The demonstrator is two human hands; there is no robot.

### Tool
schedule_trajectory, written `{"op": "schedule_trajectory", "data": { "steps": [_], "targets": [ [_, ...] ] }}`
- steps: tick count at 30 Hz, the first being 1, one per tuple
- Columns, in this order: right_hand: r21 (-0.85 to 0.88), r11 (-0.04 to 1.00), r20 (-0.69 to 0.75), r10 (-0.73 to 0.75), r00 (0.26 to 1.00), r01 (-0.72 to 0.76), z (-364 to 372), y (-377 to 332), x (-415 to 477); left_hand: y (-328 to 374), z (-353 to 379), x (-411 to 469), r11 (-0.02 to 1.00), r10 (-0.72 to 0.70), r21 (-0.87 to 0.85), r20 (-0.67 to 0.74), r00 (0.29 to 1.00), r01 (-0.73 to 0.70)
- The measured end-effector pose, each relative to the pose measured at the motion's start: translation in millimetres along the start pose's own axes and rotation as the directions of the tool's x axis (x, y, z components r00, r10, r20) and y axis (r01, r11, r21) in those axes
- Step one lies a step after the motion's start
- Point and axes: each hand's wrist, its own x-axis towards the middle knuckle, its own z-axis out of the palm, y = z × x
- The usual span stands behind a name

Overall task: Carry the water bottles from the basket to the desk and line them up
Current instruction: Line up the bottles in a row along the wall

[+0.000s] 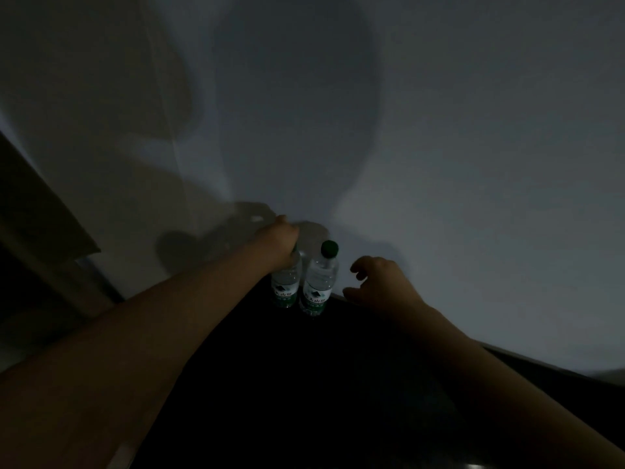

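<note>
Water bottle (318,282) with a green cap stands upright at the back edge of the dark desk (304,384), right where the desk meets the pale wall (473,164); we take this bottle as our marker. Just left of it, so close we cannot tell whether they touch, a second bottle (286,282) stands upright too. Our left hand (277,243) is clenched over its top, grasping the neck and hiding the cap. Just right of the marker our right hand (382,282) hovers apart from it, fingers loosely curled and grasping nothing. The room is dim. Behind and above the marker we see large soft shadows (297,113) across the wall. Far left of it a brownish panel (33,214) slants down beside the wall.
</note>
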Motion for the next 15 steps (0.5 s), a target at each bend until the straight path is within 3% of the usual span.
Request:
{"op": "schedule_trajectory", "data": {
  "steps": [15],
  "targets": [
    [-0.007, 0.992, -0.008, -0.127, 0.992, 0.127, -22.6, 3.5, -121.8, 56.0, -4.6, -121.0, 0.986, 0.134, -0.082, -0.129, 0.983, -0.146]
  ]
}}
